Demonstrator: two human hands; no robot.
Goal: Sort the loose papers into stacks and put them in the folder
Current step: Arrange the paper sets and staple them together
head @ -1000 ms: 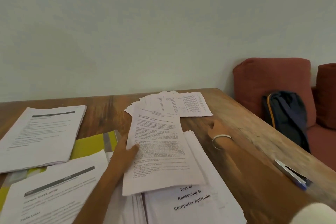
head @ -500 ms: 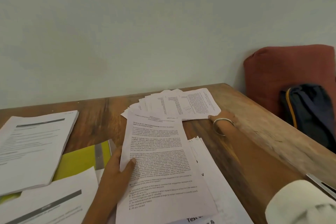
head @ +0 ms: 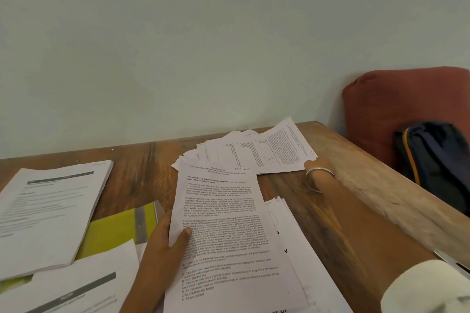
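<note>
My left hand holds a printed sheet by its left edge, thumb on top. The sheet lies over a white stack near me. Beyond it, a fanned pile of printed papers lies at the back of the table. My right hand, with a bangle on the wrist, grips that pile's right corner. Its fingers are hidden under the paper, and the top sheet there is raised. A yellow folder lies partly under other papers to the left.
A thick printed stack lies at the left and another at the front left, both on the wooden table. Off the table's right edge are a red cushion and a dark bag.
My right hand moved from the bare table to the fanned pile and lifted its right corner. My left hand kept its hold on the printed sheet.
</note>
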